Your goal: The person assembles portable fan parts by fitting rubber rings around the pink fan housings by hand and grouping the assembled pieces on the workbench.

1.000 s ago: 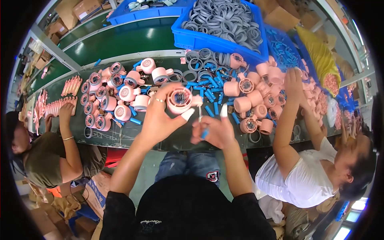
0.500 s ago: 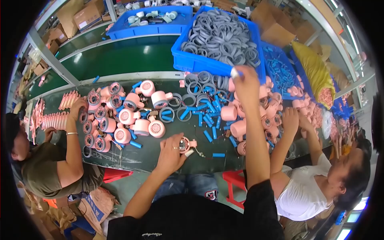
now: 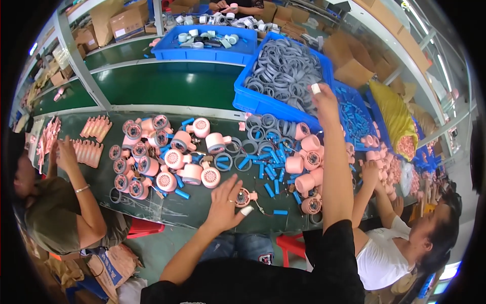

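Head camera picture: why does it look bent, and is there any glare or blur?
Head view: the wide fisheye lens bows the work table and leaves black corners; head view: a pale glare spot marks the green surface; head view: the left hand and right hand look fairly crisp.

Along the near edge of the counter (image 3: 177, 214), a bare strip lay open from the left hand (image 3: 224, 203) toward the heaped pink housings (image 3: 191, 175). Blue cylinders (image 3: 261, 171) crowded the middle; past them, the blue bin's wall (image 3: 253, 105) blocked low passage, and the right forearm (image 3: 336, 172) spanned the right-hand heap.
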`<state>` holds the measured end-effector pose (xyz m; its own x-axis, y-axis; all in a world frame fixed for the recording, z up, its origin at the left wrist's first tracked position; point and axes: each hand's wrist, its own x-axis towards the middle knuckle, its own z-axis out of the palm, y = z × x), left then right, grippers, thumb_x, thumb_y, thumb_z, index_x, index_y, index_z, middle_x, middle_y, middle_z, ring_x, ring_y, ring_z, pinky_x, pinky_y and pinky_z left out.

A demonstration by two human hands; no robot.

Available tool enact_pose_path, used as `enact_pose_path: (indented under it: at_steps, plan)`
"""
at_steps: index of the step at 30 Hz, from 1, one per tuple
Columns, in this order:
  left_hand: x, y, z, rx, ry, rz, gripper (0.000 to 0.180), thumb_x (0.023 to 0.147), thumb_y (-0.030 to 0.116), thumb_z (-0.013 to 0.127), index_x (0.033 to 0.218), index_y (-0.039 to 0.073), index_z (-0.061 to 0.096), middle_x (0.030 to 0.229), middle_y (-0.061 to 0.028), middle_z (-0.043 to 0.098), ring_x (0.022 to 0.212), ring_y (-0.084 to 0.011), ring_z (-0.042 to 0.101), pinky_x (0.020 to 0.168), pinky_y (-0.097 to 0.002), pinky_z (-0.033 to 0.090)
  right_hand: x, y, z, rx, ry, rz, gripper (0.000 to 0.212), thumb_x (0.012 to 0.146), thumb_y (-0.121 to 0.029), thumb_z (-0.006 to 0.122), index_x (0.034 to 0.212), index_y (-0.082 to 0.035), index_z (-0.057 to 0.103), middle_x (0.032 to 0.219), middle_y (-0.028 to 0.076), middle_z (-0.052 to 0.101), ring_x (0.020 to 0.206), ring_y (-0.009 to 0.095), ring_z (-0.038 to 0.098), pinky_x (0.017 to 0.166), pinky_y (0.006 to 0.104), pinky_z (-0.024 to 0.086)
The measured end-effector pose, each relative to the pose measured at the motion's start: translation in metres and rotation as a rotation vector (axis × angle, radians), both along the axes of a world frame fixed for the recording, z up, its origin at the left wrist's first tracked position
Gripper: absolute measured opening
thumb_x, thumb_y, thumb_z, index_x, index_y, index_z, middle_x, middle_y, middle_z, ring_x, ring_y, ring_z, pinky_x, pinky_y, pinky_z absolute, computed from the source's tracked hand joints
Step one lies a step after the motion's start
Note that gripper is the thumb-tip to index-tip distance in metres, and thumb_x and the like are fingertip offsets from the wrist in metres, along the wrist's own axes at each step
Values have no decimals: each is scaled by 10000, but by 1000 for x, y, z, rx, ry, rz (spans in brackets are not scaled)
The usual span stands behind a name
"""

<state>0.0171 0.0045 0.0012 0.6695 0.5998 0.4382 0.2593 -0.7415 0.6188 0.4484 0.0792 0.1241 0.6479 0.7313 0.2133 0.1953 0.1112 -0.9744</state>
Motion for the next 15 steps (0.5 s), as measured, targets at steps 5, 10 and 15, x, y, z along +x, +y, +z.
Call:
enact_pose_path:
  at_steps: [5,10,15]
  plan:
    - [-1,15,47,-202,-304,45,762,789,135,835,1471,56,505,1012,-117,611,873,-283,595,780,-382,488,-137,-115,35,-134,-308,593,192,920,-17,665,1111,-36,646,1089,55,666,1132,186,604,951,326,488]
    - [-3,21,82,80,-384,-311,318,744,8,778,1042,116,752,970,-58,704,838,-242,680,734,-372,537,-199,-172,33,-73,-542,865,169,854,-28,726,1018,-47,692,1000,75,663,1133,317,609,975,442,483]
    - [-3,-8,68,221,-384,-328,267,745,52,769,1009,40,731,979,-57,691,840,-229,689,698,-349,556,-238,-199,-18,44,221,706,751,801,-111,842,1459,-12,493,1531,206,427,1375,405,507,1113,490,452]
